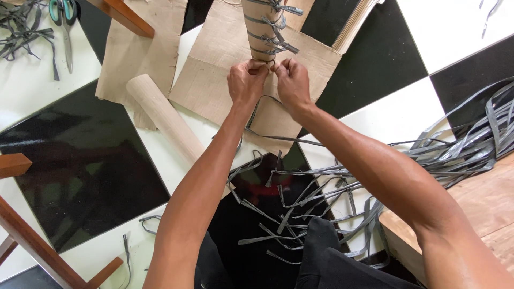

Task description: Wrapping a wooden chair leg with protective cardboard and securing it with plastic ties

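Cardboard roll [261,27], tan, tapering cylinder, wrapped crosswise with several knotted grey straps; it runs from the top edge of the view down to the hands, over a flat sheet of brown cardboard [214,80] spread on the floor. Left hand [247,81] and right hand [292,81] meet at the lower end of the roll, knuckles nearly touching. Fingers of both are clenched, pinching a thin grey strap [256,107] that trails down between the wrists; the exact grip on the strap ends is hidden by the fingers.

Second roll [166,118], paler and smooth, bare of straps, lies diagonally just left of the left forearm, partly on the cardboard.

Floor [85,160]: glossy tiles, black and white in a checker pattern.

Loose strap pieces [300,198], flat, dull grey, plastic-looking, are scattered below the arms; a thicker tangled bundle of long straps [471,144] lies toward the right edge, beside a wooden board [482,208].

Scissors [65,27] with teal handles lie in the upper left corner on a white tile, next to more grey scraps [21,32]. Reddish-brown wooden furniture legs [32,241] at the lower left.
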